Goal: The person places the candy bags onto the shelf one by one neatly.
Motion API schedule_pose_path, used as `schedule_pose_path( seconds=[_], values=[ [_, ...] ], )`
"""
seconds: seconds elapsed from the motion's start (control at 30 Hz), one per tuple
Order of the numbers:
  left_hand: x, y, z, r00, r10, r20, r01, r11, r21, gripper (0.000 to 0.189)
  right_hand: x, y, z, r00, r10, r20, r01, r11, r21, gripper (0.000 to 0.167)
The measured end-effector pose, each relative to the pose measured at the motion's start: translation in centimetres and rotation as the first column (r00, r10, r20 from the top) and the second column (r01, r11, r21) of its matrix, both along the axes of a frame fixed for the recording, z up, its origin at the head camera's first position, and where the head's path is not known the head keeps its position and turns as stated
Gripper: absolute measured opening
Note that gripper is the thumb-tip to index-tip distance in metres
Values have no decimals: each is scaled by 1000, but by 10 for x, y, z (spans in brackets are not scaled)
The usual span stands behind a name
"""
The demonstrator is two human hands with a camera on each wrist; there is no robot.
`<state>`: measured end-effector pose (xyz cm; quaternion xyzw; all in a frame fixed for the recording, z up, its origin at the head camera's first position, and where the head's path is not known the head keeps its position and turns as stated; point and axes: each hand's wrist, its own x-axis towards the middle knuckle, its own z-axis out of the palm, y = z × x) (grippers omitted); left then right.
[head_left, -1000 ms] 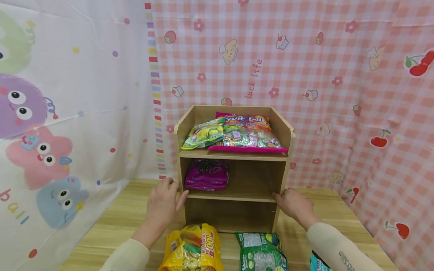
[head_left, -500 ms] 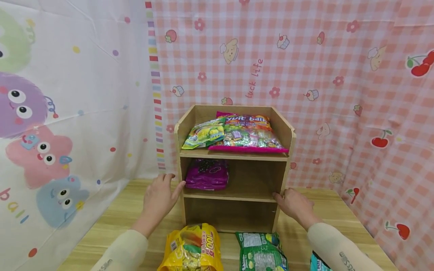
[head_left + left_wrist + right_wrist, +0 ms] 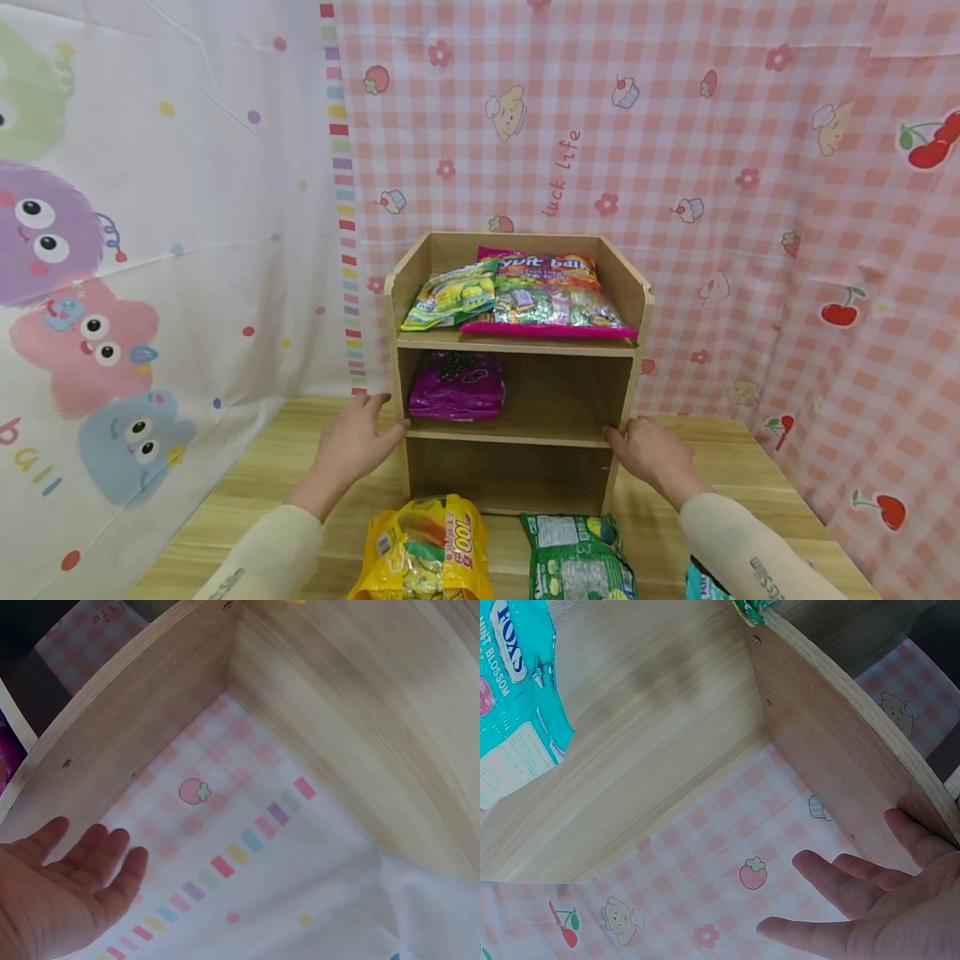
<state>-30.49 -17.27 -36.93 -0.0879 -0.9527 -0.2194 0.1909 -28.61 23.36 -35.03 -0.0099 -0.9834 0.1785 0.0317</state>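
A small wooden shelf unit (image 3: 517, 435) with three levels stands on the table. My left hand (image 3: 351, 443) is by its left side, thumb near the front edge of the side panel; whether it touches is unclear. In the left wrist view the left fingers (image 3: 124, 879) are loosely bent with nothing in them. My right hand (image 3: 654, 454) is at the right side panel (image 3: 847, 742), its thumb touching the front edge and its other fingers spread outside. On the middle level lies a purple candy bag (image 3: 459, 388). The top level carries a pink-edged candy bag (image 3: 555, 296) and a yellow-green candy bag (image 3: 453, 296).
In front of the unit lie a yellow candy bag (image 3: 426, 550) and a green candy bag (image 3: 579, 558). A teal candy bag (image 3: 521, 712) sits at the right front, partly covered by the right sleeve in the head view. Printed curtains (image 3: 675, 125) enclose the table.
My left hand draws back slightly from the shelf unit's left side, rises a little, then lowers again. The right hand stays in place, and the bags have not moved.
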Motion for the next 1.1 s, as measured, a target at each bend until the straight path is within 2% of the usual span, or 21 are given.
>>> schedule_pose_path(
  seconds=[0.1,0.27,0.53,0.83,1.1],
  values=[
    [-2,2,-2,999,11,30,-10,1000,-27,65,0,0,-1,1000,1,-5,-1,1000,0,48],
    [-3,6,-3,998,46,40,-43,995,-86,63,-1,1,-3,1000,1,-5,-1,1000,-3,47],
    [-7,9,-7,998,66,13,-63,983,-171,57,-1,1,-3,1000,1,2,-1,1000,-15,47],
    [-5,14,-10,995,95,-9,-95,976,-198,53,-1,1,-1,1000,21,2,-21,1000,-15,47],
    [-3,14,-9,997,72,-16,-74,981,-181,48,0,1,-2,1000,13,7,-13,1000,-28,47]
  ],
)
